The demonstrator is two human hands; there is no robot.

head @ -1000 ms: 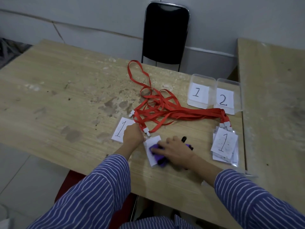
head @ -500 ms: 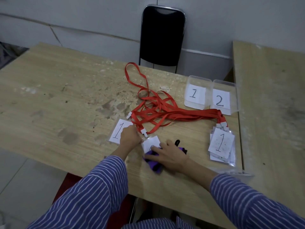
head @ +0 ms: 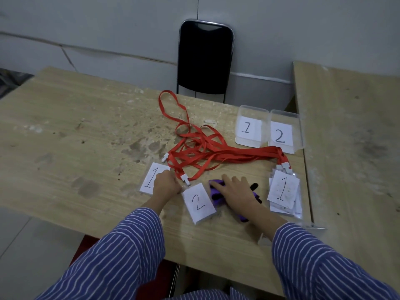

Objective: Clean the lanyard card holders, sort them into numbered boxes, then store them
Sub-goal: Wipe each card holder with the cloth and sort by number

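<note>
While the right hand (head: 234, 192) presses flat, fingers spread, on a purple cloth (head: 216, 191), the left hand (head: 166, 184) pins the top corner of the card holder marked 2 (head: 198, 203), fingers curled; whether it pinches is unclear. That holder lies between the hands on the bench (head: 75, 148), long axis running away from the person. Another holder, marked 1 (head: 152, 177), sits under the left hand; a stack (head: 283, 191) lies right of the right hand. Two numbered boxes (head: 249, 126) stand beyond the tangled red lanyards (head: 205, 150).

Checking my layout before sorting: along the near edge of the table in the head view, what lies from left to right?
Card marked 1 → left hand → card marked 2 → right hand on the purple cloth → stack of cards.
</note>
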